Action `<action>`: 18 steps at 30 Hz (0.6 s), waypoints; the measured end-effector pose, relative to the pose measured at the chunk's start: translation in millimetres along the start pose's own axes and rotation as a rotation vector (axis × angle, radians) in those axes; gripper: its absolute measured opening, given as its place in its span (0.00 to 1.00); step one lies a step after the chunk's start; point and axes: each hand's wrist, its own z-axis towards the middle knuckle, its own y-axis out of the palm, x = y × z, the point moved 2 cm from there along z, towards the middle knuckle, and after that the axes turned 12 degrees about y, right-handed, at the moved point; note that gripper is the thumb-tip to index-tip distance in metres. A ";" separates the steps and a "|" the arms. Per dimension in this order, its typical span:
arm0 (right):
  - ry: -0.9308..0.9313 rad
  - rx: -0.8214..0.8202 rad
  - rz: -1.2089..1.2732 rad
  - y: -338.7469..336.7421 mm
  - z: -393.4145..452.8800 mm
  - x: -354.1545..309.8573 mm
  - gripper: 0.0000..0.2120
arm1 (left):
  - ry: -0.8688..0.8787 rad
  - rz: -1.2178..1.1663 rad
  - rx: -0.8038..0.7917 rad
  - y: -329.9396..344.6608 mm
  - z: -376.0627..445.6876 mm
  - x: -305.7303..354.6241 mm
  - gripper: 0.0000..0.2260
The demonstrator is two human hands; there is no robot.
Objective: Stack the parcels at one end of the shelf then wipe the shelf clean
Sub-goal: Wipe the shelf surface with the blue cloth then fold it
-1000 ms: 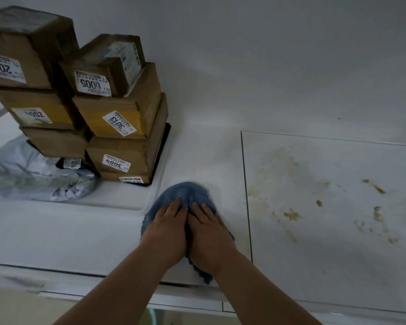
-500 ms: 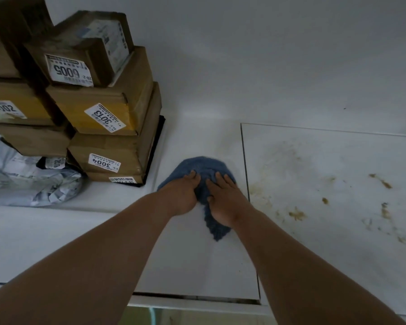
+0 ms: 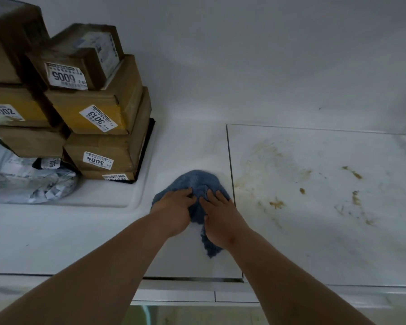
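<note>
The parcels (image 3: 85, 109) stand stacked at the shelf's (image 3: 291, 242) far left, freeing the surface for wiping. Right of that stack, the left hand (image 3: 174, 207) and right hand (image 3: 220, 216) press flat, fingers extended, on the blue cloth (image 3: 197, 181), apparently for firm pressure; brown stains (image 3: 277, 204) lie further right, unwiped.

Both bare forearms reach forward and converge toward the middle, wrists close together. The left hand (image 3: 174, 211) lies palm down, its fingers slightly bent and spread, fingertips pointing up and to the right. The right hand (image 3: 220, 216) sits just beside it, also palm down, fingers angled up and to the left so the two sets of fingertips nearly meet. Both hands press flat on the blue cloth (image 3: 198, 184) beneath them, neither one curled around it.
</note>
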 end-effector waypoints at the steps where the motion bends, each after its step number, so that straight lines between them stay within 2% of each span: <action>1: -0.001 0.002 0.002 2.7 -5.5 0.4 0.28 | -0.017 0.000 0.025 2.1 -3.6 3.3 0.22; 5: -0.013 0.020 0.013 11.0 -32.3 3.6 0.28 | -0.076 -0.001 0.165 4.5 -17.1 27.3 0.14; 8: -0.028 0.019 0.032 16.0 -56.0 6.8 0.29 | -0.150 0.005 0.209 7.4 -32.2 44.0 0.09; 12: -0.055 0.048 0.064 29.6 -79.0 11.8 0.27 | -0.165 -0.059 0.270 14.7 -52.5 57.1 0.03; 15: -0.070 0.120 0.140 37.2 -90.0 8.9 0.30 | -0.180 -0.107 0.260 24.3 -65.5 62.3 0.11; 18: -0.087 0.082 0.149 37.4 -96.7 -4.0 0.33 | -0.214 -0.130 0.222 25.8 -76.0 59.4 0.18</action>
